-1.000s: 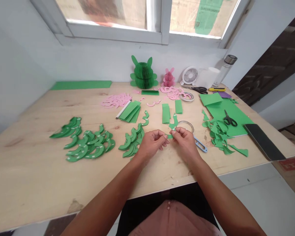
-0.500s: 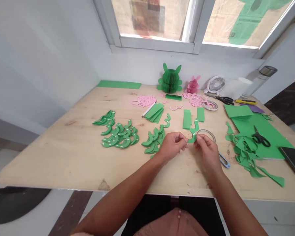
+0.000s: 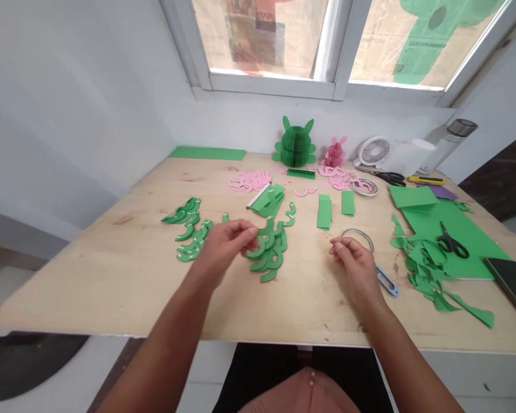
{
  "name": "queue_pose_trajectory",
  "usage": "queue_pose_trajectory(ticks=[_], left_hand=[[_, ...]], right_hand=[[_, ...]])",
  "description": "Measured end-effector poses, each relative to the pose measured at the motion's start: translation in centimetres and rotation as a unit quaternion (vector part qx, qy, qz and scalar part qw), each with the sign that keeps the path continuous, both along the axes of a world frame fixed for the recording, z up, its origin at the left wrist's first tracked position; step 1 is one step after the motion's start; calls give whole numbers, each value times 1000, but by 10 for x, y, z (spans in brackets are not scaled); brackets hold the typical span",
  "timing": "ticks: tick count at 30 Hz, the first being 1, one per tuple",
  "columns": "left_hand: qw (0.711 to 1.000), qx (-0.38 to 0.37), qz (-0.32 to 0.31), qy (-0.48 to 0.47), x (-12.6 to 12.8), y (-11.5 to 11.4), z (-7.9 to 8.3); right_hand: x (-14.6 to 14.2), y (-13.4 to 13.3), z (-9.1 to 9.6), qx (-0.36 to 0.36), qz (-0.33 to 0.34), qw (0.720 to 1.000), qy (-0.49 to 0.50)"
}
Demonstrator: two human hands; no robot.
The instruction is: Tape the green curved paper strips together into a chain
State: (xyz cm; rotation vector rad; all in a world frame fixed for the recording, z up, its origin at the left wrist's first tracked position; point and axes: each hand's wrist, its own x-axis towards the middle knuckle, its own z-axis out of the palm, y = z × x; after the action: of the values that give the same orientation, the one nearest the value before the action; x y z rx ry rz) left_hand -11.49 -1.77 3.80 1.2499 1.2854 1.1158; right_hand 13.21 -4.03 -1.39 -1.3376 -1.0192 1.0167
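in the head view, the left hand (image 3: 224,245) was over a middle pile of curved green paper pieces (image 3: 276,261), with its thumb and fingers pinched together on one curved green piece (image 3: 266,228). that piece was a bit blurry, just above the pile. the right hand (image 3: 356,261) was on the right, low over the table (image 3: 155,298), beside a gray ring (image 3: 370,236) and near a blue tool (image 3: 387,281). its fingers were bent in toward the thumb, and i could not tell if they had anything in them.

a lot of cutting looked done. the middle pile was big, and more curved pieces with little white bits (image 3: 188,250) lay to the left, partly behind the left hand. on the right was a messy heap of green scraps (image 3: 427,264), next to black scissors (image 3: 453,244) on a big green sheet (image 3: 477,229).

some paper seemed left to cut. a green strip (image 3: 324,212) and a small green card (image 3: 348,203) lay past the right hand, and green cards (image 3: 266,203) lay farther left. at the far side, a green paper figure (image 3: 294,148) and a pink paper figure (image 3: 334,155) stood up and looked finished.
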Motion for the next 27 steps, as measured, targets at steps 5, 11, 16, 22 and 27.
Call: queue_pose_trajectory(ticks=[5, 11, 16, 22, 27], left_hand=[[988, -53, 100, 106, -62, -13, -16], [948, -57, 132, 284, -96, -18, -33], [881, 7, 179, 437, -99, -15, -45], [820, 98, 254, 504, -99, -21, -55], [820, 119, 277, 487, -86, -29, -46]], right_hand=[[-3, -1, 3, 1, 14, 1000, -9], [-1, 0, -1, 5, 13, 1000, -15], [0, 0, -3, 7, 6, 1000, -21], [-1, 0, -3, 11, 6, 1000, -28], [-2, 0, -1, 27, 12, 999, -30]])
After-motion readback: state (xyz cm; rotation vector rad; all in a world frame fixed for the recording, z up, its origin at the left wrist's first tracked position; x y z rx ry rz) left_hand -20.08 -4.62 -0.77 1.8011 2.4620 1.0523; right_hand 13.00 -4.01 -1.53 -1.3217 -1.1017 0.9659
